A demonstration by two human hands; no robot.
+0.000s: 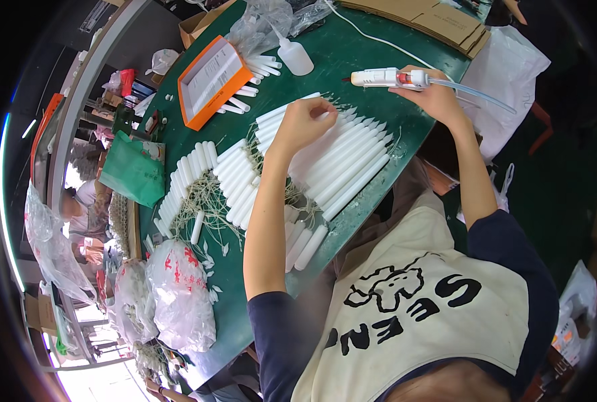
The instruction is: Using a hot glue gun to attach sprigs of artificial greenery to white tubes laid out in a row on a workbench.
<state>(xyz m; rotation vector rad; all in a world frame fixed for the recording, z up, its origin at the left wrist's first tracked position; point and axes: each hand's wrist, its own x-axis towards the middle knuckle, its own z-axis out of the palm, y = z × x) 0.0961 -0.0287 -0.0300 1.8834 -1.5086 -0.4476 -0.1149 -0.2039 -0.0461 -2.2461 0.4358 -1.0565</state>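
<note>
My right hand [434, 94] grips a white hot glue gun [389, 78], its nozzle pointing left and a clear glue stick [479, 96] trailing from its back. My left hand [305, 124] hovers at the upper end of a row of white candle-shaped tubes [347, 159], several with pointed tips. Its thumb and fingers are pinched; whatever lies between them is hidden or too small to name. Left of my left forearm, more white tubes [234, 179] lie in rows among tangled thin wires [208, 194]. A few shorter tubes [305, 248] rest by the table's near edge.
On the green table [338, 40] stand an orange box [190, 110], a white squeeze bottle [295, 57] and loose white tubes [263, 65]. A plastic bag [181, 295] sits at lower left, a green bag [134, 167] at left. Flat cardboard [432, 20] lies at the far edge; a white cord [379, 41] crosses the table.
</note>
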